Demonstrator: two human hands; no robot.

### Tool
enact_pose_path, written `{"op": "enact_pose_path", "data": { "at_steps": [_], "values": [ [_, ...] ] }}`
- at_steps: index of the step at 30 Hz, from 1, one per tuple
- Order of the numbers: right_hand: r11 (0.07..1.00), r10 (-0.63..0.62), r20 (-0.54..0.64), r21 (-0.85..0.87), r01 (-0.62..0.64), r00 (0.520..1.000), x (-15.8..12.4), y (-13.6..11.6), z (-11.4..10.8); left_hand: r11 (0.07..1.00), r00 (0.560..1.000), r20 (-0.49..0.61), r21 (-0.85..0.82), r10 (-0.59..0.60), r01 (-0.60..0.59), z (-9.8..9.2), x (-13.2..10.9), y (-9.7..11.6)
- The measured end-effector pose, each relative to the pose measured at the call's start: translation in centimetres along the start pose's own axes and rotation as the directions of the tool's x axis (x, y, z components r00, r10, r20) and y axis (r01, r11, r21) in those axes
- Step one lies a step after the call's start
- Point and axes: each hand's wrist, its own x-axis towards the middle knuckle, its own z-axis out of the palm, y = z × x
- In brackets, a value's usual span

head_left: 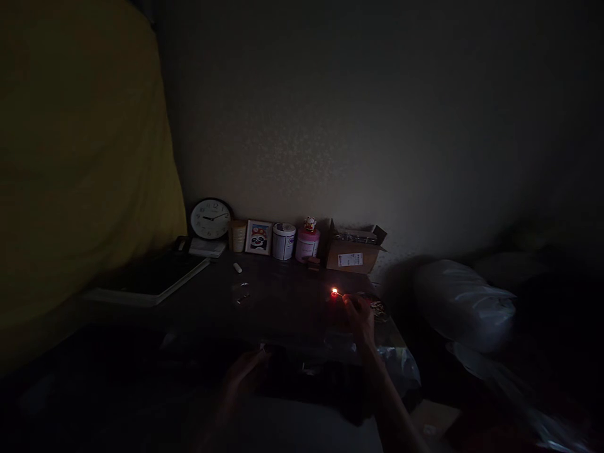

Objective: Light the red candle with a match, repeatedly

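In the dim light, my right hand [360, 318] pinches a thin matchstick [340, 294] over the right part of the dark table [283, 302]. Its tip glows bright orange-red at the left end. Just behind that hand is a dish of small pale sticks [379, 309], partly covered by the fingers. Lower and to the left, at the table's near edge, my left hand [248, 365] is closed, with a small pale piece showing at its fingertips; darkness hides what it is. Burnt-looking bits [243, 299] and a small white object [237, 267] lie on the table at left of centre.
Along the wall stand a round clock [211, 219], a cup [237, 236], a framed panda picture [258, 238], a white tin [284, 241], a pink tin [307, 245] and an open cardboard box [352, 255]. A yellow curtain [85, 157] hangs left; plastic bags [462, 302] lie right.
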Motion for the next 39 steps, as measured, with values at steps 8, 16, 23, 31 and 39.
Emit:
{"op": "enact_pose_path", "data": {
  "at_steps": [8, 16, 23, 31, 39],
  "values": [
    [1.000, -0.002, -0.002, -0.015, 0.002, 1.000, -0.1, 0.0, -0.1, 1.000, 1.000, -0.008, 0.008, 0.000, 0.000, -0.4, 0.3, -0.1],
    [0.998, 0.012, 0.010, -0.058, -0.011, 1.000, 0.0, 0.0, 0.1, 1.000, 1.000, 0.013, 0.006, 0.028, -0.028, 0.5, -0.4, 0.4],
    [0.998, 0.001, 0.009, -0.065, 0.000, 1.000, 0.0, -0.4, -0.1, 0.999, 0.999, -0.041, 0.034, 0.017, -0.016, 2.2, -1.8, 1.7],
    [1.000, 0.020, 0.019, -0.024, -0.020, 1.000, -0.1, -0.8, -0.5, 0.999, 1.000, -0.004, -0.034, 0.009, -0.009, 1.1, -0.8, 0.9],
    [0.908, 0.072, 0.118, 0.403, -0.114, 0.990, -0.5, -6.0, -3.7, 0.999, 0.999, -0.030, -0.048, -0.023, 0.022, 1.0, -0.8, 1.0]
  ]
}}
